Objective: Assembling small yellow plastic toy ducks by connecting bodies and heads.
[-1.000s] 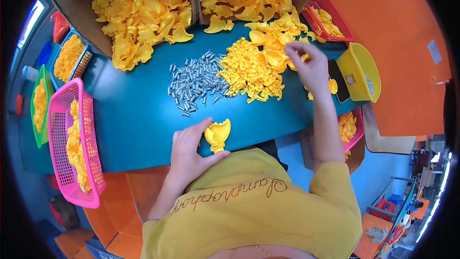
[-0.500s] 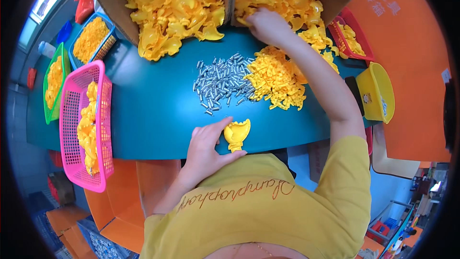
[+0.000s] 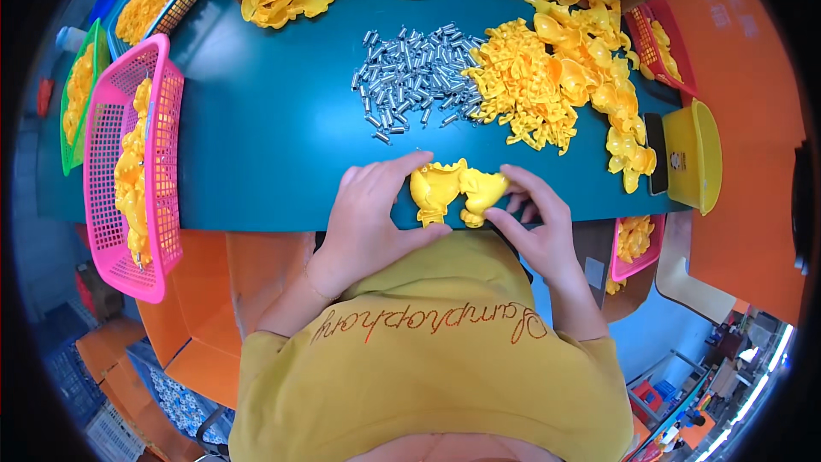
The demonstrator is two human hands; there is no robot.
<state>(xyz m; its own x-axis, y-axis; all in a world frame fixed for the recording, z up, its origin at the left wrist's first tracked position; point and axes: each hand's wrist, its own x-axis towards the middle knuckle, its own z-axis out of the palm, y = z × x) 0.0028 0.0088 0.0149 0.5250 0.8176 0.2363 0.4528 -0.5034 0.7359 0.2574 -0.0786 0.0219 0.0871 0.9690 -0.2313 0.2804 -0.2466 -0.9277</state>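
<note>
Left hand: The person's left hand is curved in a wide C, thumb below and fingers above, holding a yellow plastic half-shell with its hollow side up.
Right hand: The right hand pinches a second yellow shell piece by its outer side, thumb and fingers close together.
Shell pair: Side by side at the table's near edge, before the person's waist; whether their rims touch, I cannot tell. Each is gripped from outside, probably to leave the facing rims uncovered.
Heaps: Just beyond the hands lie silver metal cylinders, then small yellow plastic parts, with larger yellow shells to their right. They seem placed for easy reach.
Left side: A long pink mesh basket overhangs the near edge; a broad stretch of green tabletop separates it from the left hand.
Right side: A yellow tub stands near the table's right end, bounding sideways movement; tabletop surface shows between it and the right hand.
</note>
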